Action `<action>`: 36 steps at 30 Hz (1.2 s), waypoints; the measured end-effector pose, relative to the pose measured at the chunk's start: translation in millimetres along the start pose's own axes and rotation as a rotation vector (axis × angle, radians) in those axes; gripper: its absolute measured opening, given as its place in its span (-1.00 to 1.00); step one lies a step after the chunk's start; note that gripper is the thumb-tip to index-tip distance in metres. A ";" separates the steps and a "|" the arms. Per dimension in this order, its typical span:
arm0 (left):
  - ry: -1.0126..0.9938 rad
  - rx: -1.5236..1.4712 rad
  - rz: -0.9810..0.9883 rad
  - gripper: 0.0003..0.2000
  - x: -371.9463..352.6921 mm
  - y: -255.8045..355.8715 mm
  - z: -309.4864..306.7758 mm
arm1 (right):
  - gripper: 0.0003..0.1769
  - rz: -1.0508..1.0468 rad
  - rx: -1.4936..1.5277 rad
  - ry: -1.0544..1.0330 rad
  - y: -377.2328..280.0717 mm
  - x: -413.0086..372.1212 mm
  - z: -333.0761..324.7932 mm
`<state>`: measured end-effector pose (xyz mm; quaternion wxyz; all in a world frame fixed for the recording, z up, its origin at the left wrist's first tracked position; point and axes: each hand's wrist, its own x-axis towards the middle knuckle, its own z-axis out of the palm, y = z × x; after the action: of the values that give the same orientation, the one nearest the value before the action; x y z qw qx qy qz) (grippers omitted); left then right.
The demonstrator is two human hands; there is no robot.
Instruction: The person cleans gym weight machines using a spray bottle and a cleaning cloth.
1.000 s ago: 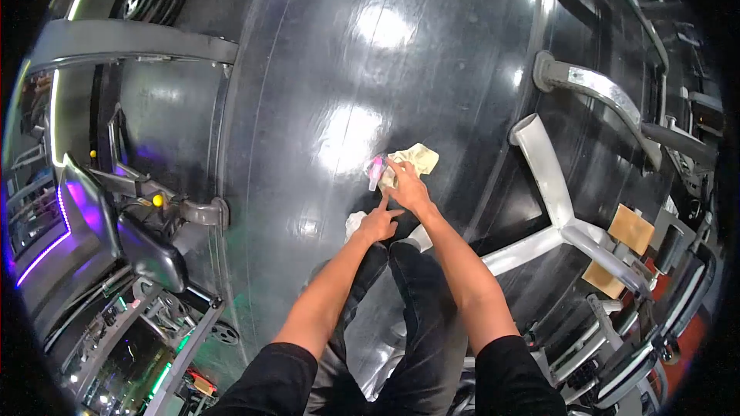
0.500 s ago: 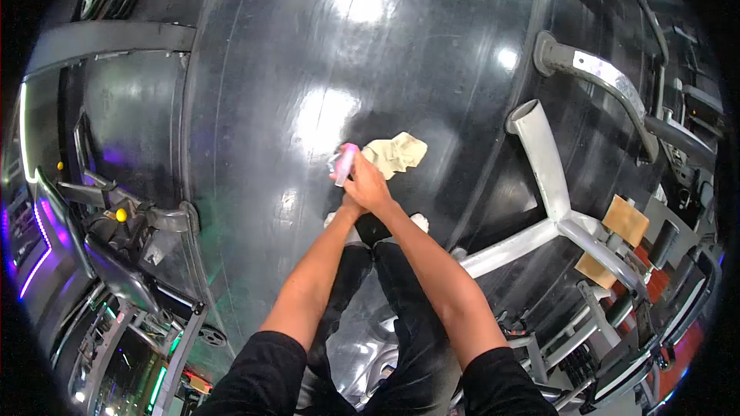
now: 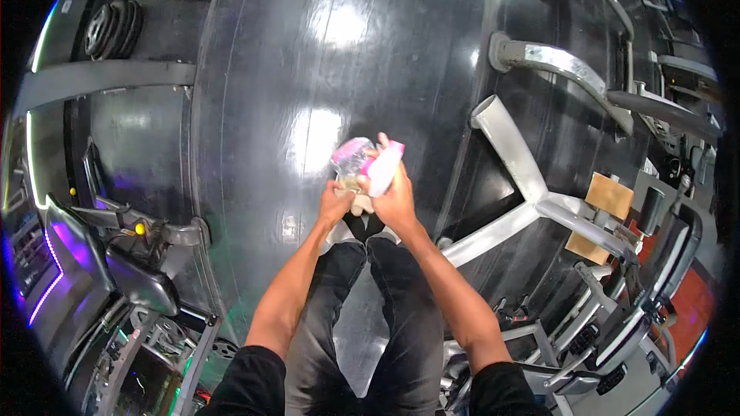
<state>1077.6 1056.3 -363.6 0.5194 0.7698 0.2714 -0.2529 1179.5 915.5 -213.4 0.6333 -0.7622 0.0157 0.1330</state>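
My right hand (image 3: pixel 397 202) is closed around the white and pink head of a spray bottle (image 3: pixel 385 169), with one finger sticking up beside it. The bottle's clear body, tinted pink at its end, points up and left over the dark floor. Close by on the left, my left hand (image 3: pixel 334 203) is closed on a crumpled cream cloth (image 3: pixel 361 203), which lies just below the bottle. The two hands almost meet in front of my knees, and part of the cloth is hidden between them.
Black, shiny flooring (image 3: pixel 308 54) stretches ahead. To the right stands a silver three-armed metal frame (image 3: pixel 512 146), with a curved steel bar (image 3: pixel 566 62) beyond it. Padded gym equipment (image 3: pixel 142 277) is at the left, and weight plates (image 3: pixel 114 29) sit farther up.
My hands have moved apart from their overlapping position. The cloth has come down to my left hand, and the spray bottle has shifted right and turned. The view has shifted slightly.
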 end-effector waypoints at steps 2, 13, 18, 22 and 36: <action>-0.041 -0.297 -0.429 -0.67 -22.7 28.9 -17.0 | -0.28 -0.043 -0.226 0.039 -34.4 -16.2 -28.4; -0.632 -0.905 -0.539 -0.57 -190.8 193.8 -77.3 | -0.42 0.022 -0.015 0.281 -165.8 -139.9 -128.0; -0.622 -0.719 -0.380 -0.61 -267.0 287.8 -72.6 | -0.40 0.033 -0.067 0.316 -222.4 -198.3 -159.5; -0.701 -0.608 -0.100 -0.54 -311.9 346.4 -58.6 | -0.48 0.112 0.075 0.386 -287.5 -234.0 -184.2; -0.638 0.398 1.058 -0.19 -457.7 478.6 10.5 | -0.33 -0.043 -0.495 0.521 -414.4 -315.8 -282.3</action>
<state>1070.4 825.6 257.1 0.4762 0.7681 -0.3644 -0.2246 1006.4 677.9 301.2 0.4070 -0.9009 0.1279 -0.0790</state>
